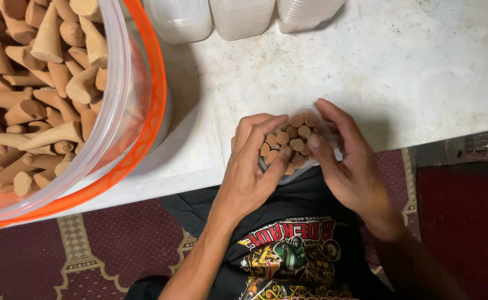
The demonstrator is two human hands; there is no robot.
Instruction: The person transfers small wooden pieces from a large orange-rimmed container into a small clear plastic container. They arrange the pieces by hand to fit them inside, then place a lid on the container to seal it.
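At the frame's centre, at the white table's (421,72) near edge, the left hand (249,172) and right hand (346,161) clasp a small clear plastic tub (288,176) of upright brown incense cones (291,139), probably light, thin-walled and crush-prone, so best held by its sides.

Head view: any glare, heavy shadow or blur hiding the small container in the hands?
Head view: sharp, no motion blur on the left hand or right hand; the cones in the small clear container read clearly; soft shadow on the white table beside the big tub; faint sheen on the tub's wall.
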